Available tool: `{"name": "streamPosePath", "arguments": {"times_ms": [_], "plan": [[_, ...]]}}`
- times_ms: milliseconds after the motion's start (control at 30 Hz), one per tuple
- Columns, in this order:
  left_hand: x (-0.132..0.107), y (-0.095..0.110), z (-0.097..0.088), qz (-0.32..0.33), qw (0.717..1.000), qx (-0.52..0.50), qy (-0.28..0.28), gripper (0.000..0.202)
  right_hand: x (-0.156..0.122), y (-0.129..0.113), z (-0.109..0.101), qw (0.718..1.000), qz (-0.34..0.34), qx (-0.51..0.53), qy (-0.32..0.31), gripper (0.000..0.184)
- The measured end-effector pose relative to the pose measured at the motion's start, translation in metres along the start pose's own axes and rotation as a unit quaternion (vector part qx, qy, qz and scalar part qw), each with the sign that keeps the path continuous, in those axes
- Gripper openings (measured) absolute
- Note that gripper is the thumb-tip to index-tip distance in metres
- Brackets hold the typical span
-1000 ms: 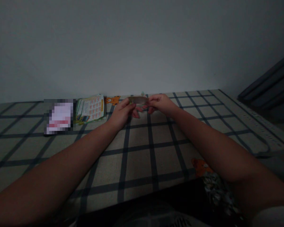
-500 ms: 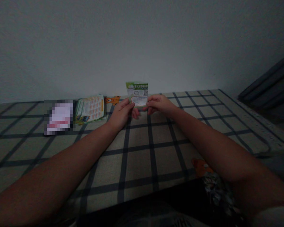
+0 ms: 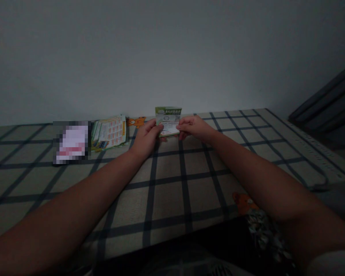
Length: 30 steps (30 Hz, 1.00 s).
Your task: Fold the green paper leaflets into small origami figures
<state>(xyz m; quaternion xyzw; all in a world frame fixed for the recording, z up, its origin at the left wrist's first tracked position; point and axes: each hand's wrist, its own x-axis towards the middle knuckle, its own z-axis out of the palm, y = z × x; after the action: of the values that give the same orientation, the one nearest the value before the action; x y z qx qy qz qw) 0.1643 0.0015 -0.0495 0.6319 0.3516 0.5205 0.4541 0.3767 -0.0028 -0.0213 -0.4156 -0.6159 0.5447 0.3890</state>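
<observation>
Slightly lower than half a second ago, in the head view, the leaflet (image 3: 169, 119) is held up to the right of the stack (image 3: 112, 132), its printed face toward the camera. On the side nearer the stack, the left hand (image 3: 146, 138) grips its left edge, thumb in front. Farther from the stack, the right hand (image 3: 194, 127) pinches the right edge. Just left of the stack lies a pixelated item (image 3: 73, 143); the checked cloth (image 3: 166, 191) lies beneath the stack, the wall (image 3: 172, 57) behind it.
</observation>
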Motion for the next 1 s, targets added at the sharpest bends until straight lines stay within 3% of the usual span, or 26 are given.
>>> {"name": "streamPosePath", "arguments": {"times_ms": [100,333,533,733,867,1000], "plan": [[0.003,-0.005,-0.001,0.033,0.998,0.039,0.030,0.016,-0.001,0.001,0.001,1.000,0.026,0.008,-0.016,0.011],[0.003,-0.003,0.003,0.000,1.000,-0.004,-0.001,0.020,0.004,0.005,0.000,0.998,-0.031,0.041,0.024,0.006],[0.004,-0.006,0.003,-0.010,0.998,-0.061,-0.013,0.022,0.006,0.006,-0.002,0.999,-0.022,0.044,0.015,0.013],[0.008,-0.021,-0.002,0.010,0.999,-0.045,-0.006,0.028,0.007,0.007,-0.002,0.998,-0.003,0.054,0.021,0.011],[0.006,-0.019,-0.002,0.004,0.999,-0.035,-0.021,0.032,0.008,0.008,0.000,0.997,-0.016,0.065,0.035,0.005],[0.007,-0.015,-0.001,-0.015,0.999,-0.043,-0.022,0.024,0.009,0.009,-0.001,0.997,-0.013,0.063,0.046,0.010]]}}
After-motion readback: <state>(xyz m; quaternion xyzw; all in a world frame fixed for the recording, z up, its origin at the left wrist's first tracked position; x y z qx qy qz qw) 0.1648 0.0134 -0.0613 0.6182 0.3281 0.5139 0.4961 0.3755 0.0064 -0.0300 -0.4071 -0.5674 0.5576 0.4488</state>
